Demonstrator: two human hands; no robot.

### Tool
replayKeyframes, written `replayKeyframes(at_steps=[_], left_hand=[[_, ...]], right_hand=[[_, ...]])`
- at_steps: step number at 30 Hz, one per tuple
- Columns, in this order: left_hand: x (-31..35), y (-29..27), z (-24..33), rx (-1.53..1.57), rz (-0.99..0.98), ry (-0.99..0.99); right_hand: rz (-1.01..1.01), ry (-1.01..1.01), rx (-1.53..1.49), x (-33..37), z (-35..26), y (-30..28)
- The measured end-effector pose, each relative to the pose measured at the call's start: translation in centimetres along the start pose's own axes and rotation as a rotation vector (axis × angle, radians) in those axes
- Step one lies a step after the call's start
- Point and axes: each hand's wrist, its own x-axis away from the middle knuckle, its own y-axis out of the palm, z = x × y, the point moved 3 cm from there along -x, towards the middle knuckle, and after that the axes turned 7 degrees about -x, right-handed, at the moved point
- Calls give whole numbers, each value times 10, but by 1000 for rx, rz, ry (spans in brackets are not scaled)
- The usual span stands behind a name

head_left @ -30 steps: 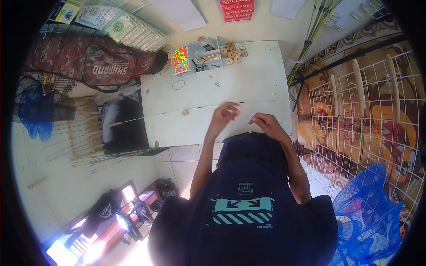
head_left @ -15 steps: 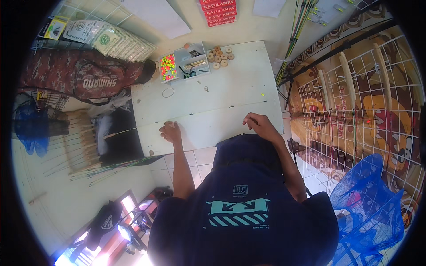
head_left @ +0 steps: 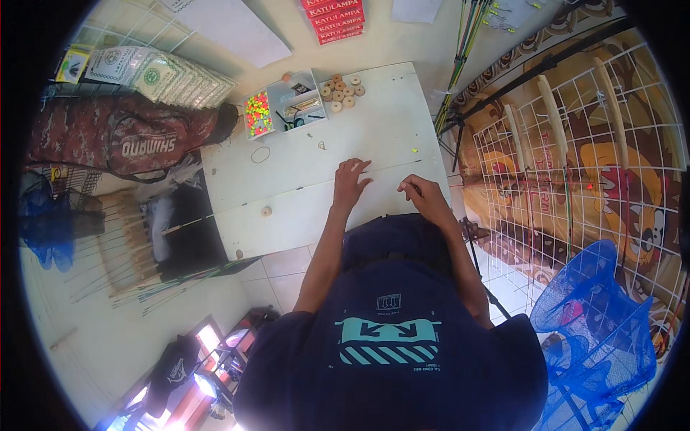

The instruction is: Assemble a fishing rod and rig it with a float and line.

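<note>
A thin fishing rod (head_left: 248, 204) lies slantwise across the white table (head_left: 316, 223), with dark marks along it. My left hand (head_left: 350, 185) is over the rod at mid-table, thumb and fingers apart with nothing visible between them. To its right, near the front edge, my right hand (head_left: 425, 197) has its fingers curled together; whatever they may hold is too small to make out. A small round ring, apparently cork (head_left: 267, 211), rests by itself on the table below the rod, left of both hands.
At the back stands a divided tray (head_left: 279, 128) with bright beads (head_left: 257, 113) and small tools, beside several cork rings (head_left: 338, 95). A loop of line (head_left: 260, 154) lies on the table. A wire rack (head_left: 532, 154) and blue nets (head_left: 589, 316) stand right; a camouflage bag (head_left: 136, 136) hangs left.
My left hand has moved right along the rod, toward my right hand, and its fingers have spread. The small ring now shows where that hand was. My right hand has barely moved.
</note>
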Motion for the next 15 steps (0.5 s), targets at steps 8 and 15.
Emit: replayKeyframes(at_steps=[8, 15], left_hand=[[-7, 12, -35, 241, -149, -149], [-8, -2, -31, -15, -207, -46]], right_hand=[[35, 20, 9, 1, 16, -1], [44, 2, 55, 0, 10, -2]])
